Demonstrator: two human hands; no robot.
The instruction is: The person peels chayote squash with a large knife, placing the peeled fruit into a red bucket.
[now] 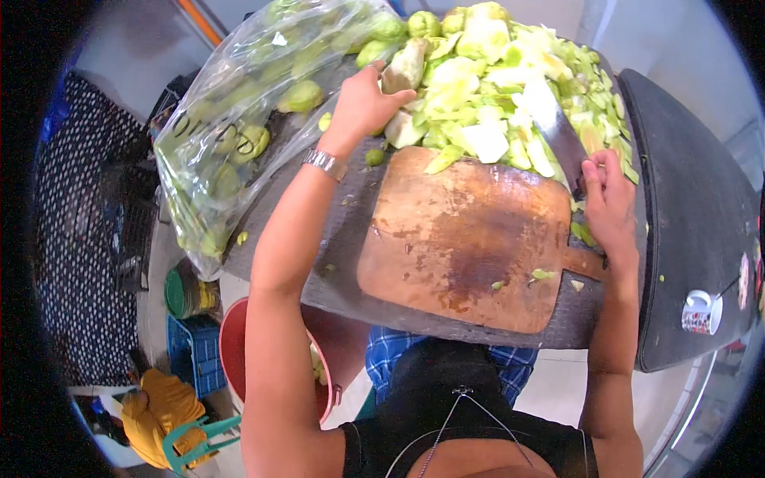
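Observation:
My left hand (366, 98), with a metal watch at the wrist, has its thumb and fingers around a pale, brownish vegetable piece (405, 66). Beside it spreads a large heap of sliced pale green chayote (454, 89). My right hand (609, 191) grips a broad-bladed knife (559, 128) by its handle; the blade points away from me over the right of the heap. Between my forearms lies a wooden cutting board (472, 239), wet and stained, with a few green scraps on it. Its handle (583, 263) extends toward my right forearm.
A clear plastic bag (209, 155) of whole chayotes covers the dark table's left side. Below my left arm stands a red bucket (233, 322) with pale pieces inside, near a blue crate (194, 352) and a can (182, 293). A mug (700, 313) stands on the right-hand black surface (687, 209).

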